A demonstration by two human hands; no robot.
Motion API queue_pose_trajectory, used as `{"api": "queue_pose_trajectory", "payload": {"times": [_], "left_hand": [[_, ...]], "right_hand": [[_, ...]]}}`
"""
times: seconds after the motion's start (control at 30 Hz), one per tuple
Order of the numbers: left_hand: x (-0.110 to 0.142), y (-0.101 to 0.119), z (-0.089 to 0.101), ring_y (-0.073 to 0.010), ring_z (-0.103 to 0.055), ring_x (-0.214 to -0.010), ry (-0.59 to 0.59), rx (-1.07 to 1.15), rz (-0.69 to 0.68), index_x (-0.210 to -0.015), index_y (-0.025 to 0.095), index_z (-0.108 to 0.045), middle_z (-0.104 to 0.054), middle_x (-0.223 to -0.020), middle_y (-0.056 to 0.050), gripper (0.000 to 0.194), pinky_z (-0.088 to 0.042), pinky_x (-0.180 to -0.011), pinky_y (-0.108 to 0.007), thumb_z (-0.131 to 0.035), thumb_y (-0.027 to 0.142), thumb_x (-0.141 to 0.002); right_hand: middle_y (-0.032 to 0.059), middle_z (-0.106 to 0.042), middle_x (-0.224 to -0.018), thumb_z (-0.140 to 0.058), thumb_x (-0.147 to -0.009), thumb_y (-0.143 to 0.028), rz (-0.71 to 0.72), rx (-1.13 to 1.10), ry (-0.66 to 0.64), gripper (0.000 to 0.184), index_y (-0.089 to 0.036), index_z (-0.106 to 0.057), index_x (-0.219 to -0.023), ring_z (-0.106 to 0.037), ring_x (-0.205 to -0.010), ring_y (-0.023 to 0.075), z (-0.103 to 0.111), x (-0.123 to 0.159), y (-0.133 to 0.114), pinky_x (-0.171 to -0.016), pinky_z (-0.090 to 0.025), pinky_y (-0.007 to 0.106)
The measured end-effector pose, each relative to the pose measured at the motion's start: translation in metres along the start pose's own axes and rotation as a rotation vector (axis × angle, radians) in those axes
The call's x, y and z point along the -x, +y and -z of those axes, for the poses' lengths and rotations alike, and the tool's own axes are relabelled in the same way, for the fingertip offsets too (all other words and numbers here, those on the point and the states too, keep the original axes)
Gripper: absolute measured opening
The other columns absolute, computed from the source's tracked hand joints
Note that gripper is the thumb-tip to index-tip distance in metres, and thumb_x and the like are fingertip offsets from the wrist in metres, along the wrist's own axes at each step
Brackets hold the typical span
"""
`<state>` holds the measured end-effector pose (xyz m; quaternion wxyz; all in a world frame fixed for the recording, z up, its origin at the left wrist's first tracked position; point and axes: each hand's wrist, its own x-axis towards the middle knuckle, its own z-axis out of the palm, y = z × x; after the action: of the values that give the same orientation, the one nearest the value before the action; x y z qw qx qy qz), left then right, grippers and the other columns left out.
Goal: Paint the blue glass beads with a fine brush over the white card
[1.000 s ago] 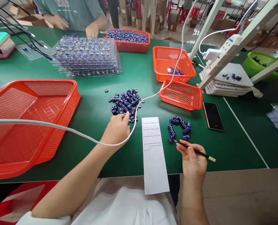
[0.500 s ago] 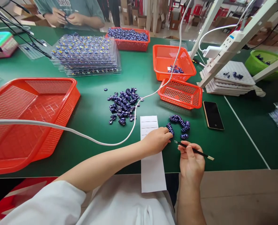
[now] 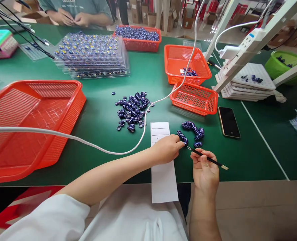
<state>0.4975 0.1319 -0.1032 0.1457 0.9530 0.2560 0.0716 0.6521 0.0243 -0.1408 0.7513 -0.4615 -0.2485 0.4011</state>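
My left hand [image 3: 166, 149] rests across a white paper strip [image 3: 163, 170], its fingers pinched together at the near end of a curved row of dark blue beads [image 3: 192, 133]. What it pinches is too small to name. My right hand [image 3: 205, 170] is closed on a thin black stick [image 3: 210, 160] whose tip points at that same end of the row. A loose pile of the same blue beads [image 3: 132, 110] lies on the green table further back and to the left.
A large orange basket [image 3: 30, 124] sits at the left, and a white cable [image 3: 88, 144] crosses the table. Two smaller orange baskets [image 3: 193, 97] and a black phone [image 3: 228, 122] lie at the right. Stacked clear trays of beads [image 3: 93, 55] stand at the back, near another person's hands [image 3: 73, 18].
My left hand left the loose bead pile and moved right over the paper strip to the curved row. My right hand with the stick stayed nearly where it was.
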Motion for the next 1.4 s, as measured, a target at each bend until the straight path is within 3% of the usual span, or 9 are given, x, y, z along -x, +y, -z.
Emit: {"api": "queue_pose_trajectory", "payload": {"times": [0.3,0.47,0.6,0.7,0.83,0.93,1.03,1.17,1.4], "left_hand": [[0.006,-0.008,-0.003,-0.0209,-0.06,-0.083,-0.022,0.022,0.027,-0.098,0.015,-0.068,-0.064,-0.092,-0.009,0.024,-0.047,-0.066,-0.029,-0.047,0.005,-0.089],[0.014,-0.016,-0.003,-0.0202,-0.063,-0.087,0.15,0.175,0.092,-0.099,0.014,-0.065,-0.067,-0.094,-0.008,0.021,-0.049,-0.072,-0.028,-0.048,0.008,-0.089],[0.037,-0.024,0.01,-0.0161,-0.062,-0.077,0.267,0.366,0.239,-0.095,0.016,-0.062,-0.068,-0.084,-0.004,0.016,-0.049,-0.071,-0.027,-0.052,0.011,-0.084],[0.062,-0.03,0.02,-0.0137,-0.06,-0.07,0.26,0.439,0.316,-0.093,0.017,-0.063,-0.066,-0.079,-0.001,0.019,-0.047,-0.067,-0.025,-0.053,0.009,-0.08],[0.088,-0.035,0.022,-0.0132,-0.059,-0.069,0.238,0.487,0.359,-0.097,0.017,-0.065,-0.065,-0.079,-0.001,0.024,-0.047,-0.066,-0.025,-0.051,0.009,-0.08],[0.1,-0.036,0.018,-0.0142,-0.06,-0.074,0.247,0.485,0.326,-0.096,0.017,-0.066,-0.065,-0.081,-0.003,0.022,-0.047,-0.067,-0.025,-0.051,0.01,-0.083],[0.107,-0.036,0.011,-0.0173,-0.06,-0.082,0.256,0.396,0.201,-0.098,0.016,-0.068,-0.066,-0.086,-0.006,0.023,-0.048,-0.071,-0.027,-0.05,0.01,-0.085],[0.112,-0.035,0.005,-0.0189,-0.054,-0.076,0.212,0.161,0.058,-0.104,0.019,-0.071,-0.063,-0.084,-0.007,0.028,-0.044,-0.066,-0.03,-0.049,0.011,-0.088],[0.11,-0.032,0.006,-0.0194,-0.05,-0.072,0.149,0.025,0.029,-0.105,0.02,-0.071,-0.059,-0.08,-0.006,0.026,-0.039,-0.062,-0.032,-0.048,0.017,-0.093]], "right_hand": [[0.0024,-0.073,-0.095,-0.08,-0.08,-0.03,-0.012,0.04,-0.032,0.019,-0.021,-0.068,-0.091,-0.074,-0.075,0.0161,-0.005,0.004,-0.002,-0.074,-0.062,0.03],[0.0045,-0.074,-0.095,-0.079,-0.081,-0.029,-0.014,0.114,-0.041,0.019,-0.019,-0.07,-0.094,-0.074,-0.075,0.0158,-0.006,0.007,-0.003,-0.074,-0.062,0.029],[0.0057,-0.073,-0.1,-0.078,-0.082,-0.025,-0.003,0.194,-0.098,0.016,-0.02,-0.07,-0.095,-0.074,-0.08,0.0189,-0.003,0.013,-0.004,-0.076,-0.063,0.035],[0.0059,-0.072,-0.104,-0.076,-0.084,-0.024,0.008,0.277,-0.171,0.013,-0.021,-0.071,-0.095,-0.074,-0.086,0.0222,-0.006,0.019,-0.005,-0.079,-0.062,0.039],[0.0047,-0.072,-0.103,-0.074,-0.085,-0.029,-0.058,0.459,-0.271,0.014,-0.024,-0.072,-0.098,-0.073,-0.087,0.0214,-0.022,0.028,-0.005,-0.079,-0.061,0.036],[0.0047,-0.073,-0.098,-0.072,-0.086,-0.037,-0.134,0.699,-0.301,0.019,-0.024,-0.071,-0.1,-0.072,-0.085,0.0202,-0.038,0.032,-0.001,-0.076,-0.058,0.032],[0.0047,-0.074,-0.09,-0.07,-0.087,-0.043,-0.137,0.834,-0.262,0.024,-0.022,-0.069,-0.098,-0.071,-0.079,0.0199,-0.047,0.033,0.003,-0.072,-0.056,0.03],[0.0033,-0.073,-0.08,-0.07,-0.086,-0.045,-0.122,0.865,-0.221,0.025,-0.022,-0.068,-0.094,-0.07,-0.071,0.0179,-0.05,0.031,0.006,-0.067,-0.054,0.028],[0.0018,-0.07,-0.075,-0.073,-0.083,-0.046,-0.153,0.872,-0.207,0.027,-0.021,-0.069,-0.092,-0.066,-0.066,0.0159,-0.054,0.028,0.004,-0.061,-0.053,0.025]]}}
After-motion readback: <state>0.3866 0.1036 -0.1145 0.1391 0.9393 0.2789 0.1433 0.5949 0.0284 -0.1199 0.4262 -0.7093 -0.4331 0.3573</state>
